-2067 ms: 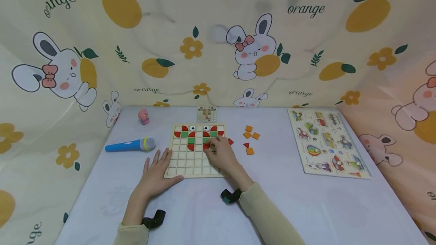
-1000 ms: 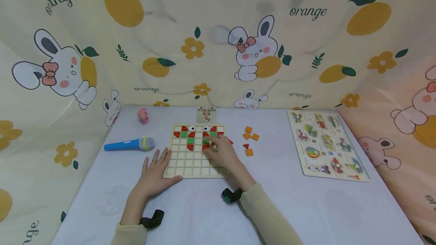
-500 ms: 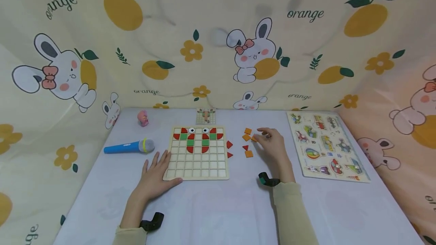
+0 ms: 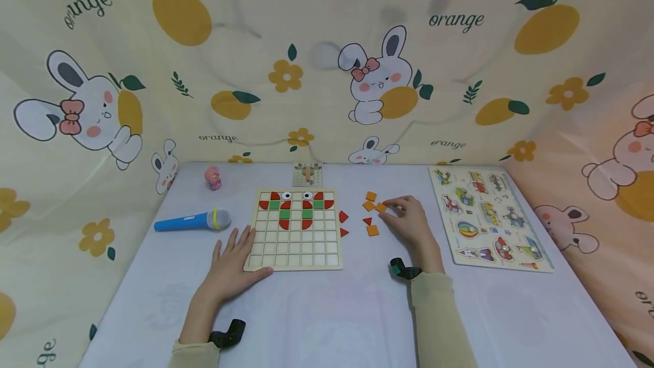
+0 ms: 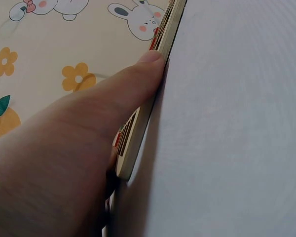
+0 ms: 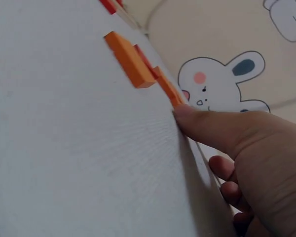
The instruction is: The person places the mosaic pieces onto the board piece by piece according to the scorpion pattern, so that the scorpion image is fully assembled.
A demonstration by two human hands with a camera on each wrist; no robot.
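My left hand [image 4: 230, 268] rests at the lower left corner of a wooden grid board [image 4: 298, 249], thumb along its front edge; the left wrist view shows the thumb [image 5: 133, 84] on the board's rim. On the board, red quarter-circle pieces, green squares [image 4: 274, 205] and two eye pieces [image 4: 286, 196] lie in the upper cells. To the right of the board, my right hand [image 4: 411, 223] pinches an orange square tile [image 4: 381, 207] at the table between thumb and forefinger. Beside it lie more orange squares [image 4: 371, 196] and a small red triangle [image 4: 368, 221].
Red pieces [image 4: 344, 217] lie by the board's right edge. A small pattern card [image 4: 307, 175] is behind the board. A blue toy microphone [image 4: 189, 221] and a pink figurine [image 4: 213, 178] are at left, a picture puzzle board [image 4: 490, 220] at right.
My right hand has left the board, where a green square now shows in the right-hand column, and moved right to the orange tiles. My left hand stays on the board's corner.
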